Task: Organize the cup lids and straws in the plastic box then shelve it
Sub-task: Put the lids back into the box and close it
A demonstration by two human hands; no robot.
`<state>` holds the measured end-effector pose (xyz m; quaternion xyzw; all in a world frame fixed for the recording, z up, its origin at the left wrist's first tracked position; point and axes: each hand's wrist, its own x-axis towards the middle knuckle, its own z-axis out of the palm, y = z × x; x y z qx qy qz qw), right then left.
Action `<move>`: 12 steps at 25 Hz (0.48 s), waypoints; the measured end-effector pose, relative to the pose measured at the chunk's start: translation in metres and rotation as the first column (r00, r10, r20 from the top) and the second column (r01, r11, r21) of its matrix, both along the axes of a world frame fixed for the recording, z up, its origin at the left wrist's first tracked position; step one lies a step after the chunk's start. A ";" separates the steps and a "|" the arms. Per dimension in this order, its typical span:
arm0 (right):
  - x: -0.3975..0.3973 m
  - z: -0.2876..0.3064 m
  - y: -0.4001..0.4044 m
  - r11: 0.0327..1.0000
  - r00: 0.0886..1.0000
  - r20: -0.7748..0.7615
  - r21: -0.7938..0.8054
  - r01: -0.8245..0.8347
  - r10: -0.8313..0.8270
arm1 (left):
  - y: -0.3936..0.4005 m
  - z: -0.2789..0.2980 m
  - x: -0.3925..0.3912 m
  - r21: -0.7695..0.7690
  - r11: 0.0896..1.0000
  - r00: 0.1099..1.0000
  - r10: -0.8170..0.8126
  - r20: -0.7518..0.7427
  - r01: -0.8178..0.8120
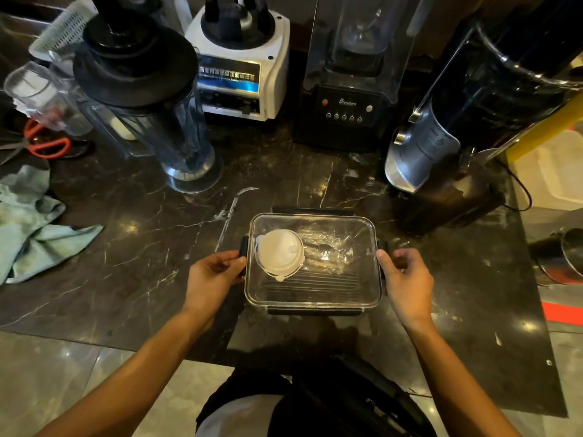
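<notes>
Head view: clear plastic box (315, 288) sits on the dark marble tabletop (142, 247), near its front edge, lid on, black latches on all four sides. Inside, white cup lids (279, 254) lie stacked at the box's left end; straws (325, 277) lie along the bottom, with crinkled clear wrap beside the lids.

Left hand (212, 277) is at the box's left side, fingers curled on the black left latch. Right hand (405, 277) is at the right side, thumb against the box's rim, fingers curled by the right latch; whether they actually clamp it, cannot tell. Both forearms reach in from below.

A loose clear straw (235, 211) lies on the tabletop just behind and left of the box, apart from it.

Behind: a blender jug (151, 99) with black lid at left, a white blender base (243, 64), a black blender (350, 89) with clear cover in the middle, and a tilted silver-and-black machine (441, 134) at right. Far left: green cloth (31, 222), red scissors (47, 143), clear cups (38, 93). Far right: a steel cup (561, 257).
</notes>
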<state>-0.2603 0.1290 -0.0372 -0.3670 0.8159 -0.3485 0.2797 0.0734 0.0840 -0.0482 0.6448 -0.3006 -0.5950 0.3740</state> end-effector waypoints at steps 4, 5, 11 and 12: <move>0.000 -0.001 0.000 0.997 0.982 -0.175 0.051 -0.066 0.074 | -0.011 0.011 -0.012 -0.052 0.988 0.974 -0.134 0.182 0.146; -0.001 -0.001 0.000 0.995 0.984 -0.158 0.058 -0.079 0.087 | -0.014 0.014 -0.014 -0.064 0.984 0.968 -0.152 0.201 0.167; -0.008 0.007 -0.005 0.993 0.995 -0.047 0.076 -0.084 0.088 | -0.040 0.013 -0.017 -0.074 0.940 0.909 -0.300 0.288 0.333; -0.008 0.006 -0.007 0.993 0.996 -0.028 0.081 -0.083 0.085 | -0.043 0.013 -0.019 -0.072 0.935 0.902 -0.313 0.296 0.348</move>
